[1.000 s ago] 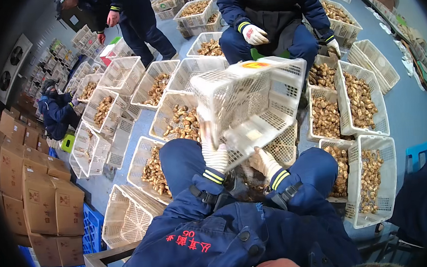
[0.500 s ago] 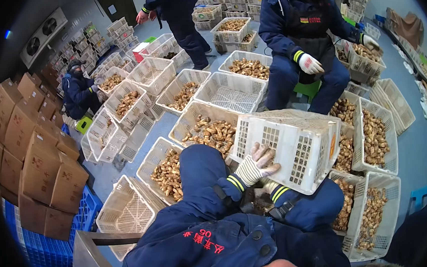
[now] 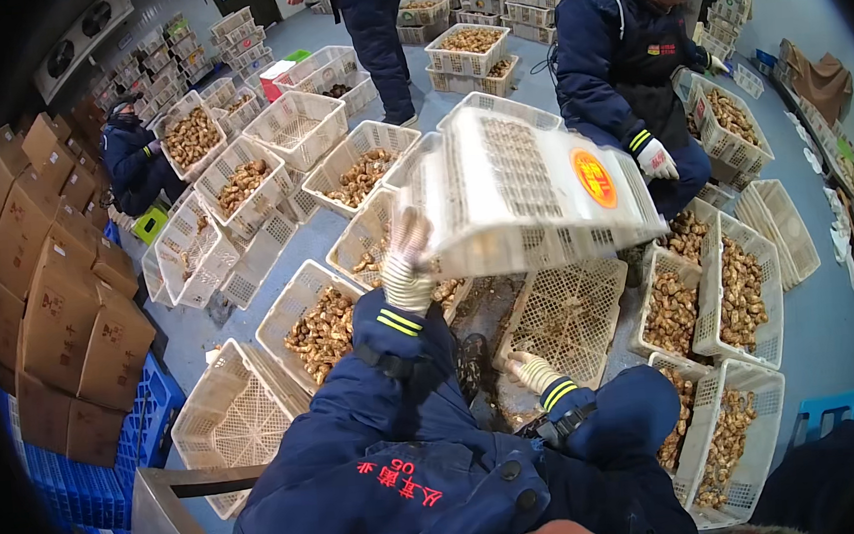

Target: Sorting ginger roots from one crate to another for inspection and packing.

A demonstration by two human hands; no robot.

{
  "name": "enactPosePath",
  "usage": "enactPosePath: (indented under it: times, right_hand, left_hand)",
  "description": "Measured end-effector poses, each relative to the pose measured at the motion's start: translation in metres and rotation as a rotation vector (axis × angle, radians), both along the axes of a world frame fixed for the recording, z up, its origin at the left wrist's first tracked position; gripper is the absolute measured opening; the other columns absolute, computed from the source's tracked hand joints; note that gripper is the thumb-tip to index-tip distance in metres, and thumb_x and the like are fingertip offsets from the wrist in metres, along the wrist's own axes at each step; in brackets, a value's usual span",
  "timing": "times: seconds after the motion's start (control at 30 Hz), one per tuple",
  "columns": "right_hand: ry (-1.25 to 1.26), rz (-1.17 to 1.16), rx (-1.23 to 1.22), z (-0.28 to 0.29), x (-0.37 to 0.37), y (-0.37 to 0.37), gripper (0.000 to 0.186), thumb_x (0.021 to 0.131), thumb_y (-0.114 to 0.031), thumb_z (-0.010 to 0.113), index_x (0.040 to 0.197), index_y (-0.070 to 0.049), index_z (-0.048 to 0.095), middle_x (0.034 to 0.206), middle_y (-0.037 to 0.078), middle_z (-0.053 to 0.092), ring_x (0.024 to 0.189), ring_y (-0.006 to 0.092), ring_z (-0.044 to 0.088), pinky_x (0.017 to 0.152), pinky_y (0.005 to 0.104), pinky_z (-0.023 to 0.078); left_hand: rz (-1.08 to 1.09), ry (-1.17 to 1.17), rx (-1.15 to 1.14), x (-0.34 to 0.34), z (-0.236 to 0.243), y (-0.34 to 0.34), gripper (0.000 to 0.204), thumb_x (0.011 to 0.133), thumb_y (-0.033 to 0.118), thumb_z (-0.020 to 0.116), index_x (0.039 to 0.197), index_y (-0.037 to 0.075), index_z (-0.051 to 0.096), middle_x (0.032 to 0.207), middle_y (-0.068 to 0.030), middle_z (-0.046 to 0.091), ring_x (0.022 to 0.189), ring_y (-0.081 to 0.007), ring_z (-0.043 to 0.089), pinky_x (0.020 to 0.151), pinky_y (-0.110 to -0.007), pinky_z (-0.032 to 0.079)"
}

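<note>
Raised crate: the white plastic crate (image 3: 531,183) is in the air in front of the knees, tilted, above the lower crate and toward the co-worker (image 3: 598,83). It has mesh walls with many small slots and a thick pale rim. The surface is worn and a little blurred; I cannot tell surely where its opening faces.
Sticker: one oval sticker (image 3: 596,177), orange-red with yellow marks, is on the face of this crate.
Left hand: the left hand (image 3: 408,268), in a striped white glove, grasps the raised crate at its left end; the fingertips are blurred.
Right hand: the right hand (image 3: 532,370), gloved also, is low at the near left corner of the lower crate; whether the fingers close on it, I cannot tell.
Lower crate: this crate (image 3: 570,321) is on the floor (image 3: 425,433), beyond the right knee. It is yellowish white, with square mesh and dark dirt spots.
Left knee: beside it stands a filled crate (image 3: 287,300) with brown pieces (image 3: 322,325).
Right knee: more filled crates (image 3: 761,431) stand near it.
</note>
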State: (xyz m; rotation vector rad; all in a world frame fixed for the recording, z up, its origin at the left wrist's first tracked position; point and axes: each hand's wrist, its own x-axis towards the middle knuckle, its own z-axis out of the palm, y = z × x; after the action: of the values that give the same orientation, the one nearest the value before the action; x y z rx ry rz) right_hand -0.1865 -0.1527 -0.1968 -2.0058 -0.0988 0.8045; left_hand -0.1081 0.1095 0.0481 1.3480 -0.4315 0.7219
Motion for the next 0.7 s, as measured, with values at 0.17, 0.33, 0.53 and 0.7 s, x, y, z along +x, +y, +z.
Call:
enactPosePath:
  times: [0.17,0.33,0.53,0.7]
  right_hand:
    - [0.117,-0.005,0.073,-0.028,0.004,-0.006,0.052,0.092,-0.025,0.05,0.136,0.0,0.035,0.116,0.016,0.058,0.095,0.0248,0.061,0.077,0.0348,0.05]
    - [0.21,0.055,0.059,0.035,-0.015,0.03,0.056,0.089,-0.029,0.055,0.136,-0.004,0.036,0.119,0.019,0.057,0.106,0.0288,0.058,0.086,0.0376,0.047]
    - [-0.301,0.449,-0.428,-0.092,-0.042,-0.032,0.037,0.09,-0.029,0.041,0.111,-0.004,0.057,0.11,0.011,0.062,0.101,0.0261,0.057,0.087,0.0352,0.045]
    - [0.0,0.333,-0.402,-0.044,-0.072,-0.027,0.036,0.089,-0.029,0.041,0.111,-0.004,0.057,0.111,0.011,0.061,0.103,0.0256,0.056,0.088,0.035,0.044]
  left_hand:
    - [0.524,-0.129,0.08,0.023,0.041,0.045,0.054,0.083,-0.01,0.047,0.135,0.003,0.04,0.113,-0.01,0.06,0.09,-0.0144,0.06,0.072,-0.02,0.051]
    - [0.765,0.199,-0.18,0.048,-0.021,0.176,0.063,0.075,-0.015,0.045,0.135,0.005,0.04,0.113,-0.0096,0.058,0.092,-0.0175,0.058,0.078,-0.027,0.05]
    - [0.519,0.649,-0.842,0.179,-0.086,0.197,0.048,0.079,-0.009,0.045,0.124,0.007,0.045,0.094,-0.0114,0.057,0.072,-0.0217,0.057,0.061,-0.033,0.049]
    - [0.566,1.037,-0.495,0.21,-0.17,0.221,0.024,0.082,0.01,0.047,0.104,0.0,0.048,0.082,-0.0165,0.056,0.063,-0.0247,0.055,0.055,-0.038,0.046]
